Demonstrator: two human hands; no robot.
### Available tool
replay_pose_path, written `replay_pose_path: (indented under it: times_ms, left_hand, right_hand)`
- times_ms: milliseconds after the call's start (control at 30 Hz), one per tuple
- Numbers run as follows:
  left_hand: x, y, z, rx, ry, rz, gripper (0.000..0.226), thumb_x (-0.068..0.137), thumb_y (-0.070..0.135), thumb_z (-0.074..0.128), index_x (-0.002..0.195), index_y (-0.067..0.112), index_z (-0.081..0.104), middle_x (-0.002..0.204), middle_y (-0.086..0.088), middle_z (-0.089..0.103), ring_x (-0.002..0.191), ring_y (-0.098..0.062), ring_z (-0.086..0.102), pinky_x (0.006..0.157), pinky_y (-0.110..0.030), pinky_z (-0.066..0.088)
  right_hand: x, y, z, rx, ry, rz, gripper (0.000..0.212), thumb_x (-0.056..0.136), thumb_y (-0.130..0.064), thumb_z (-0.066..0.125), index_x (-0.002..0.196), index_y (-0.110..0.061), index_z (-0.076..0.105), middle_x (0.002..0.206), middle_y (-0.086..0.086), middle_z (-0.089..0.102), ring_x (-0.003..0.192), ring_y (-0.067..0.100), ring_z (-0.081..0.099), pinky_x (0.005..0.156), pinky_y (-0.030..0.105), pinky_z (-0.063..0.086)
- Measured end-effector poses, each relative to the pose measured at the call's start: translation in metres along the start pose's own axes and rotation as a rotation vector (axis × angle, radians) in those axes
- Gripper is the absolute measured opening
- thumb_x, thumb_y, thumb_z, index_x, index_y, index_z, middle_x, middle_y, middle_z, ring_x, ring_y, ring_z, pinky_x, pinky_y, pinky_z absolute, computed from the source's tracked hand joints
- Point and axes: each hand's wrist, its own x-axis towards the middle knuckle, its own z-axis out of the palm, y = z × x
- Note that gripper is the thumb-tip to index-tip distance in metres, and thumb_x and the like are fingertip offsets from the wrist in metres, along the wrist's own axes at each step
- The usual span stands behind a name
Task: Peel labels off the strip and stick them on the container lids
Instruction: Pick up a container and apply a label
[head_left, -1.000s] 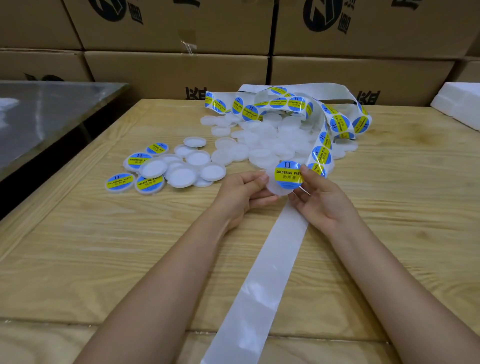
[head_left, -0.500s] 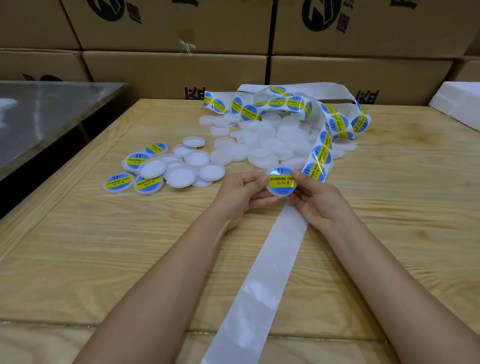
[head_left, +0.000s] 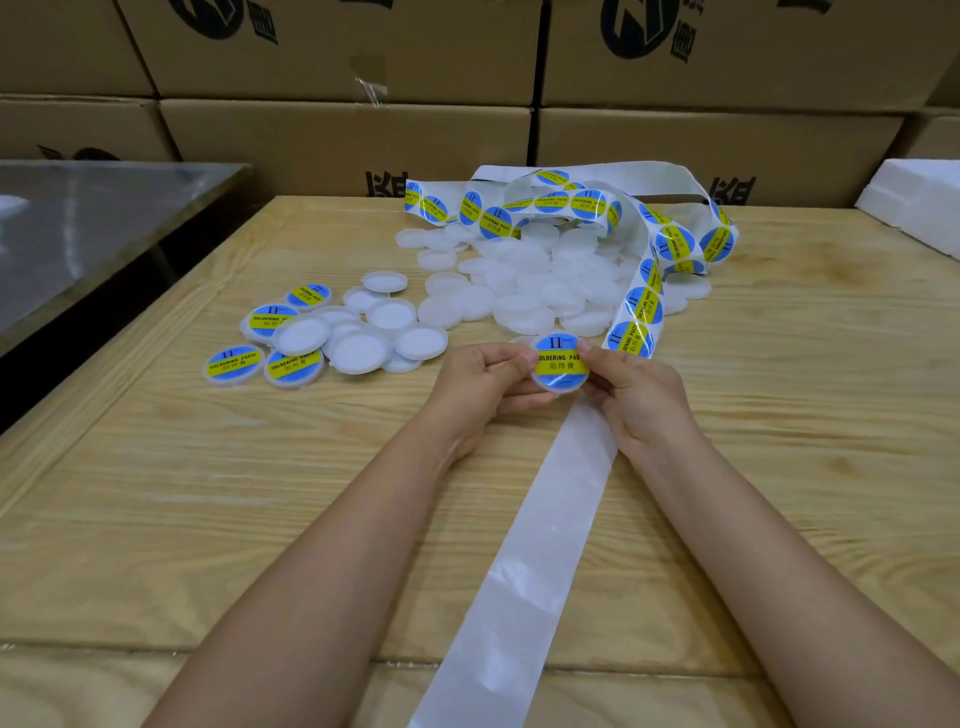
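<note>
**Now: one more lid labelled, most of the pile left**

Spent backing (head_left: 540, 545) runs toward me across the table (head_left: 208, 519), bare. Both hands are on one lid (head_left: 558, 387). Left hand (head_left: 483, 379) pinches its left edge, right hand (head_left: 634, 395) pinches the right, fingers curled. The label (head_left: 558, 358) looks seated on it. Four labelled lids (head_left: 234, 364) lie left of my hands, mixed with blanks. Beyond them is a big pile of blank lids (head_left: 524, 291), with the loaded strip (head_left: 644, 304) looping over it. My read: early in the batch.
</note>
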Motion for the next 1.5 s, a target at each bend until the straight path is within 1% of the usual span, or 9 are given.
replay_pose_path:
  times_ms: [133, 233, 567, 700, 800, 967, 1167, 1300, 1500]
  left_hand:
    - [-0.001, 0.001, -0.001, 0.009, 0.001, -0.006, 0.012, 0.091, 0.007, 0.056, 0.091, -0.002, 0.064, 0.075, -0.009, 0.073, 0.071, -0.019, 0.071, 0.061, -0.023, 0.057]
    - [-0.001, 0.000, -0.001, 0.008, 0.004, -0.010, 0.011, 0.091, 0.007, 0.057, 0.091, -0.001, 0.064, 0.076, -0.010, 0.073, 0.072, -0.020, 0.072, 0.060, -0.023, 0.057]
    - [0.000, -0.002, 0.002, -0.045, 0.004, -0.004, 0.014, 0.091, 0.002, 0.055, 0.080, 0.002, 0.065, 0.071, -0.010, 0.072, 0.066, -0.020, 0.071, 0.056, -0.022, 0.056]
    - [-0.001, -0.001, 0.001, -0.034, 0.005, 0.005, 0.013, 0.090, 0.003, 0.056, 0.081, 0.002, 0.065, 0.073, -0.011, 0.072, 0.068, -0.021, 0.071, 0.057, -0.022, 0.056]
    - [-0.002, -0.002, 0.002, -0.011, -0.019, 0.017, 0.014, 0.091, 0.004, 0.055, 0.082, 0.002, 0.065, 0.073, -0.010, 0.072, 0.067, -0.020, 0.071, 0.057, -0.022, 0.056]
    - [-0.005, -0.006, 0.007, 0.063, 0.009, 0.050, 0.011, 0.092, 0.003, 0.054, 0.087, -0.001, 0.064, 0.068, -0.010, 0.071, 0.058, -0.019, 0.068, 0.056, -0.022, 0.057]
    - [-0.007, -0.008, 0.010, 0.085, 0.053, 0.109, 0.008, 0.089, 0.002, 0.058, 0.086, 0.002, 0.066, 0.069, -0.012, 0.069, 0.057, -0.016, 0.067, 0.055, -0.023, 0.056]
    - [-0.006, -0.007, 0.006, 0.014, 0.068, 0.128, 0.009, 0.088, 0.004, 0.058, 0.082, 0.004, 0.065, 0.064, -0.006, 0.070, 0.055, -0.014, 0.067, 0.053, -0.020, 0.055]
    - [-0.003, -0.003, 0.001, -0.177, 0.078, 0.087, 0.013, 0.090, 0.007, 0.054, 0.080, 0.004, 0.061, 0.066, -0.006, 0.071, 0.057, -0.014, 0.068, 0.051, -0.020, 0.054]
  right_hand:
    - [-0.003, 0.002, -0.001, -0.156, 0.042, -0.103, 0.014, 0.076, -0.018, 0.076, 0.065, -0.013, 0.068, 0.064, 0.002, 0.059, 0.063, 0.011, 0.049, 0.064, 0.019, 0.044]
    - [-0.003, 0.003, -0.001, -0.233, 0.069, -0.210, 0.019, 0.077, -0.016, 0.076, 0.061, -0.016, 0.066, 0.051, -0.011, 0.057, 0.053, 0.001, 0.050, 0.057, 0.011, 0.041]
    - [-0.010, 0.012, 0.002, -0.476, 0.132, -0.572, 0.014, 0.081, -0.018, 0.071, 0.078, -0.026, 0.060, 0.068, -0.013, 0.062, 0.064, -0.003, 0.057, 0.066, 0.014, 0.043]
    - [-0.008, 0.011, 0.000, -0.421, 0.109, -0.527, 0.041, 0.081, -0.018, 0.072, 0.112, -0.035, 0.053, 0.063, -0.012, 0.063, 0.065, -0.003, 0.059, 0.068, 0.006, 0.041]
    - [-0.007, 0.013, 0.001, -0.427, 0.111, -0.503, 0.007, 0.083, -0.021, 0.070, 0.087, -0.024, 0.067, 0.064, -0.012, 0.062, 0.059, -0.005, 0.054, 0.063, 0.012, 0.042]
    - [-0.004, 0.013, 0.002, -0.413, 0.178, -0.449, 0.022, 0.077, -0.033, 0.075, 0.070, -0.024, 0.057, 0.064, -0.006, 0.054, 0.056, 0.000, 0.049, 0.055, 0.010, 0.040]
    - [-0.007, 0.013, 0.005, -0.462, 0.141, -0.352, 0.034, 0.070, -0.044, 0.077, 0.080, -0.026, 0.051, 0.071, -0.010, 0.051, 0.061, -0.001, 0.050, 0.053, 0.006, 0.038]
    - [-0.013, 0.012, 0.008, -0.477, 0.056, -0.409, 0.037, 0.073, -0.034, 0.077, 0.091, -0.021, 0.048, 0.078, -0.009, 0.051, 0.061, -0.011, 0.049, 0.058, 0.006, 0.039]
    - [-0.019, 0.011, 0.012, -0.474, -0.083, -0.524, 0.038, 0.075, -0.019, 0.077, 0.100, -0.018, 0.048, 0.094, -0.007, 0.058, 0.077, -0.001, 0.057, 0.067, 0.011, 0.045]
